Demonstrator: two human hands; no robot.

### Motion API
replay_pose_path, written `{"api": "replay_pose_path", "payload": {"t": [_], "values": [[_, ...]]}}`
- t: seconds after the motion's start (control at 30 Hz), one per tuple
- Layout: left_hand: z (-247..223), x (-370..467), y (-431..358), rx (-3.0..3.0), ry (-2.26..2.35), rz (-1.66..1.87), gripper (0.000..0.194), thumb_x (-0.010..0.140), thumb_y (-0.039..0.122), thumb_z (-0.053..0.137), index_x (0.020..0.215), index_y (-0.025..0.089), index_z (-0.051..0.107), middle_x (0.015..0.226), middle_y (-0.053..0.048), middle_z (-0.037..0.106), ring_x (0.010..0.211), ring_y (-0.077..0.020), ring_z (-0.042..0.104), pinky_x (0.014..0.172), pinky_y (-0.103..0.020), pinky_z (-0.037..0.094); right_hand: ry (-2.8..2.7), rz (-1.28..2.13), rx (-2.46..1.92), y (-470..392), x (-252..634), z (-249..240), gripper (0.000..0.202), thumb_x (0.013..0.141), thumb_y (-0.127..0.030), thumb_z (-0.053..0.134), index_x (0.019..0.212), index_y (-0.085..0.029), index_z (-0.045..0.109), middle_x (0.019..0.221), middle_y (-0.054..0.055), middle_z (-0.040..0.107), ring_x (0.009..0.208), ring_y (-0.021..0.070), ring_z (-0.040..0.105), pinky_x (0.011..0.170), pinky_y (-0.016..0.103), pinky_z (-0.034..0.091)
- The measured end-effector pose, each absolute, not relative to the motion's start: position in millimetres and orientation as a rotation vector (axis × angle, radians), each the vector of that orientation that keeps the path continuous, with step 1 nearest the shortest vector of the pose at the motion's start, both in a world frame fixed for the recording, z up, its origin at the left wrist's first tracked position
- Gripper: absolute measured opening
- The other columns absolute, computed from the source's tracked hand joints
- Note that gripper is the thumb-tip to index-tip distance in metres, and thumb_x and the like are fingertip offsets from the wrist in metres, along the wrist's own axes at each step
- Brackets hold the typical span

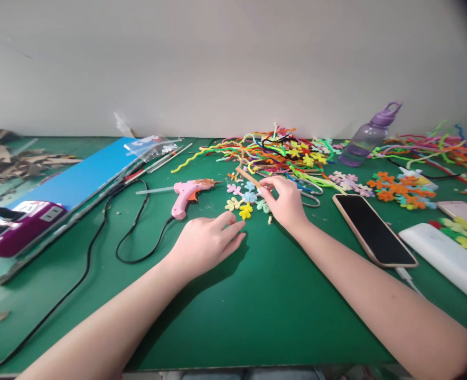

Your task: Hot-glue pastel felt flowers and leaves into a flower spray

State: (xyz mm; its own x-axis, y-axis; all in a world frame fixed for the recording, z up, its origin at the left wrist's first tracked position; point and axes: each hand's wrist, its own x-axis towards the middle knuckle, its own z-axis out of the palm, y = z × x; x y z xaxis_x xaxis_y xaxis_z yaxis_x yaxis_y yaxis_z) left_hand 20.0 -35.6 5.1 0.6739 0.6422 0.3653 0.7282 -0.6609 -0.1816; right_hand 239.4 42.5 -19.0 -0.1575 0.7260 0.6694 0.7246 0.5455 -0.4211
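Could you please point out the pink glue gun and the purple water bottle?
Pink glue gun point(185, 194): head view, where handle meets barrel.
Purple water bottle point(364, 141): head view, middle of its body.

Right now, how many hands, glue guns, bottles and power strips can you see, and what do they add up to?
Hands: 2, the left hand and right hand
Glue gun: 1
Bottle: 1
Power strip: 1
Total: 5
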Motion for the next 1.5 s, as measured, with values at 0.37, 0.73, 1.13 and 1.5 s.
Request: {"api": "replay_pose_path", "payload": {"t": [0.37, 0.73, 1.13, 1.5], "values": [[4, 26, -31, -2.564, -1.323, -0.132, 0.046, 0.095, 0.051, 0.029, 0.132, 0.032, 0.048, 0.139, -0.003, 0.050, 0.064, -0.0189, 0.069, 0.044, -0.029, 0.047, -1.902, 0.019, -1.123, 38, 235, -17, 0.010, 0.085, -0.019, 0.055, 0.092, -0.022, 0.061, 0.087, 0.003, 0.068, 0.080, 0.0196, 0.063, 0.086, 0.039, 0.040], [2, 29, -29, -2.597, -1.331, -0.044, 0.047, 0.094, 0.052, 0.028, 0.135, 0.034, 0.045, 0.138, -0.008, 0.048, 0.063, -0.0192, 0.068, 0.044, -0.028, 0.045, -1.850, -0.021, -1.096, 34, 235, -15, 0.008, 0.087, -0.025, 0.055, 0.091, -0.024, 0.063, 0.089, 0.002, 0.070, 0.088, 0.0217, 0.063, 0.089, 0.041, 0.041], [7, 26, -34, -2.594, -1.313, -0.031, 0.040, 0.096, 0.047, 0.031, 0.125, 0.031, 0.054, 0.128, -0.004, 0.056, 0.063, -0.0188, 0.068, 0.047, -0.029, 0.047, -1.743, 0.004, -1.115, 39, 238, -17, 0.007, 0.085, -0.023, 0.058, 0.088, -0.022, 0.065, 0.089, 0.003, 0.070, 0.088, 0.0213, 0.063, 0.085, 0.039, 0.046], [19, 32, -51, -2.540, -1.477, -0.096, 0.035, 0.097, 0.035, 0.030, 0.102, 0.022, 0.061, 0.100, -0.002, 0.069, 0.064, -0.0200, 0.068, 0.044, -0.028, 0.045, -1.723, 0.062, -1.147, 45, 239, -21, 0.007, 0.084, -0.024, 0.059, 0.087, -0.021, 0.065, 0.084, 0.002, 0.070, 0.082, 0.0199, 0.064, 0.082, 0.037, 0.047]]}}
